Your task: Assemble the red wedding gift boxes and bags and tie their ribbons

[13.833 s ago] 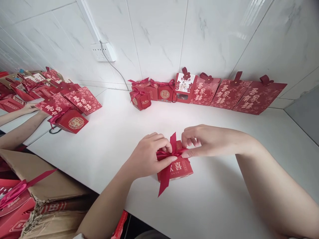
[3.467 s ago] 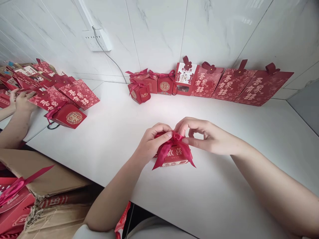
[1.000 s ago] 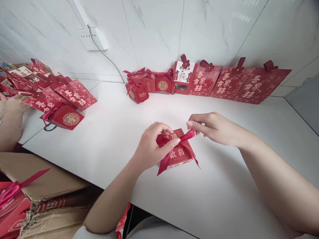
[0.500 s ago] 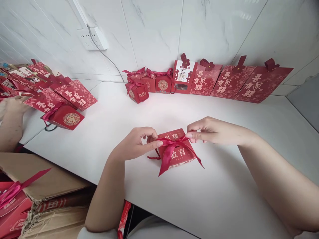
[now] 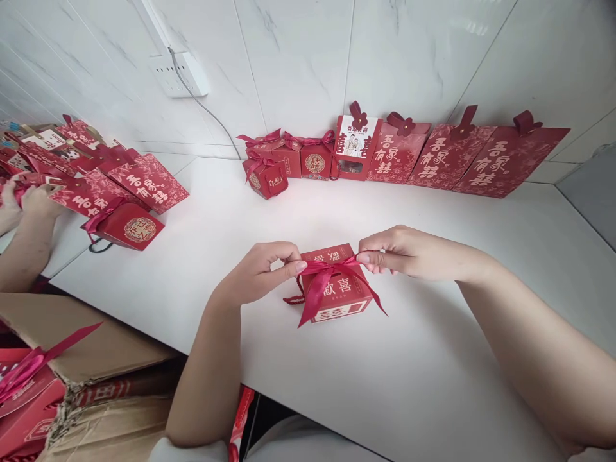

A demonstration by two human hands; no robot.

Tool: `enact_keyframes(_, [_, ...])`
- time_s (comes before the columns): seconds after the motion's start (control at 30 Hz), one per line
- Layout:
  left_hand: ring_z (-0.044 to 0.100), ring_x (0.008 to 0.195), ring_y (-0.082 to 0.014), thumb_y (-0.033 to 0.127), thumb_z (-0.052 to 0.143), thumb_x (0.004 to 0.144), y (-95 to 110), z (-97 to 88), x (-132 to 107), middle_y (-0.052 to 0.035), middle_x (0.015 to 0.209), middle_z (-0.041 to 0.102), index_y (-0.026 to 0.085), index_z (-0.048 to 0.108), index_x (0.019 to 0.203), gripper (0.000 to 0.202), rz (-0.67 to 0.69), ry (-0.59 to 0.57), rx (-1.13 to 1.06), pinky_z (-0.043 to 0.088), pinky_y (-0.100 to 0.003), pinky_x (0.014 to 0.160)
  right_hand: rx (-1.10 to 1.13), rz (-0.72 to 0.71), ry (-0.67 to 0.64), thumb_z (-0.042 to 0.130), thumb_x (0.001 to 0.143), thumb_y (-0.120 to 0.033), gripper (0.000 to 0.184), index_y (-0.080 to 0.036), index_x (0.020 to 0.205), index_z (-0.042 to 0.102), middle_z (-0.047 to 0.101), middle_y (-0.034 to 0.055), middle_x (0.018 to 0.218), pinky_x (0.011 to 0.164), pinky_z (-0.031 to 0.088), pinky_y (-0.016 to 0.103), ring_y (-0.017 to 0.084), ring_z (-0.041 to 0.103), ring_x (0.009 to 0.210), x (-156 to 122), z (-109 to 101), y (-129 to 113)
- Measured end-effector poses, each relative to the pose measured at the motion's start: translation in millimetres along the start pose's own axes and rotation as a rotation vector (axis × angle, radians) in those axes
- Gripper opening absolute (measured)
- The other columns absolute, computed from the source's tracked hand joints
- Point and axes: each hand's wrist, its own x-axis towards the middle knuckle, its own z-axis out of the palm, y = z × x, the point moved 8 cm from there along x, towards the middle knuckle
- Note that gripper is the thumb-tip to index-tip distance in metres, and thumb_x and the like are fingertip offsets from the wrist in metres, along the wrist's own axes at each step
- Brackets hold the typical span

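Note:
On the white table sits a small red gift box (image 5: 359, 292) with pale printed characters. Across its top a dark pink ribbon (image 5: 315, 298) is tied in a bow, two tails hanging over the near side. My left hand (image 5: 264, 273) pinches the bow's left loop between thumb and fingers. At the opposite end, my right hand (image 5: 394, 252) pinches the right loop, pulled out to the side. A twisted red cord (image 5: 292, 299) sticks out at the box's left.
Several red gift boxes (image 5: 315, 160) and red bags (image 5: 450, 157) line the tiled wall. More red bags (image 5: 149, 183) stand at left, near another person's hands (image 5: 38, 202). An open cardboard box (image 5: 110, 420) holds red packaging below the table edge. A socket (image 5: 178, 74) is on the wall.
The gift box has tipped back and shifted slightly left, showing more of its near side. My left hand has moved a little left, stretching the bow's loops wider.

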Motion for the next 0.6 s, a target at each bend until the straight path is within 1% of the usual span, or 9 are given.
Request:
enact_keyframes(0.1, [0.042, 0.065, -0.0115, 0.039, 0.048, 0.094, -3.2, -2.7, 0.8, 0.0008, 0.069, 0.048, 0.018, 0.05, 0.069, 0.032, 0.0, 0.005, 0.017, 0.035, -0.026, 0.062, -0.01, -0.038, 0.037, 0.044, 0.098, -0.051, 0.04, -0.02, 0.074, 0.05, 0.048, -0.0018, 0.071, 0.059, 0.034, 0.026, 0.013, 0.042, 0.064, 0.4, -2.4, -4.0])
enact_keyframes(0.2, [0.039, 0.064, -0.0114, 0.038, 0.048, 0.094, -6.6, -3.3, 2.8, 0.0011, 0.068, 0.044, 0.018, 0.047, 0.068, 0.033, 0.003, -0.001, 0.017, 0.034, -0.026, 0.061, -0.02, -0.05, 0.044, 0.042, 0.099, -0.049, 0.039, -0.02, 0.072, 0.047, 0.046, -0.0018, 0.07, 0.059, 0.033, 0.026, 0.013, 0.04, 0.064, 1.2, -3.4, -5.0])
enact_keyframes(0.27, [0.039, 0.064, -0.0114, 0.038, 0.048, 0.094, -8.2, -2.1, 4.3, 0.001, 0.068, 0.044, 0.018, 0.047, 0.068, 0.032, 0.011, -0.014, 0.02, 0.033, -0.026, 0.061, -0.02, -0.044, 0.025, 0.042, 0.098, -0.045, 0.037, -0.02, 0.071, 0.047, 0.044, -0.0022, 0.07, 0.059, 0.033, 0.025, 0.012, 0.039, 0.063, 2.1, -2.7, -3.4])
enact_keyframes(0.37, [0.039, 0.064, -0.0116, 0.038, 0.048, 0.093, -10.4, 0.4, 6.0, 0.0006, 0.068, 0.045, 0.018, 0.047, 0.068, 0.032, 0.015, -0.034, 0.047, 0.034, -0.026, 0.061, -0.018, -0.037, -0.018, 0.043, 0.095, -0.035, 0.029, -0.02, 0.071, 0.047, 0.045, -0.0027, 0.07, 0.058, 0.033, 0.025, 0.012, 0.038, 0.062, 4.0, 0.7, -1.1])
enact_keyframes(0.47, [0.041, 0.064, -0.0114, 0.038, 0.05, 0.092, -13.2, 2.2, 6.9, 0.0007, 0.067, 0.047, 0.018, 0.048, 0.066, 0.032, 0.002, -0.043, 0.065, 0.035, -0.026, 0.06, -0.038, -0.018, -0.021, 0.042, 0.093, -0.03, 0.025, -0.02, 0.071, 0.048, 0.046, -0.0027, 0.07, 0.057, 0.033, 0.025, 0.012, 0.038, 0.061, 6.1, 2.8, 0.0])
enact_keyframes(0.53, [0.043, 0.064, -0.0112, 0.039, 0.051, 0.091, -16.6, 1.7, 7.1, 0.0007, 0.067, 0.049, 0.018, 0.051, 0.066, 0.032, -0.03, -0.037, 0.042, 0.036, -0.025, 0.059, -0.061, 0.016, -0.008, 0.042, 0.094, -0.032, 0.028, -0.02, 0.069, 0.047, 0.045, -0.003, 0.068, 0.056, 0.033, 0.025, 0.012, 0.038, 0.06, 5.9, 2.4, 1.1])
enact_keyframes(0.6, [0.047, 0.065, -0.0116, 0.041, 0.052, 0.091, -20.7, 0.0, 7.0, 0.0002, 0.067, 0.052, 0.017, 0.054, 0.066, 0.034, -0.064, -0.029, -0.009, 0.038, -0.025, 0.06, -0.091, 0.076, 0.01, 0.042, 0.096, -0.039, 0.034, -0.02, 0.069, 0.047, 0.045, -0.0032, 0.065, 0.054, 0.033, 0.026, 0.012, 0.038, 0.057, 2.4, -1.0, 3.8])
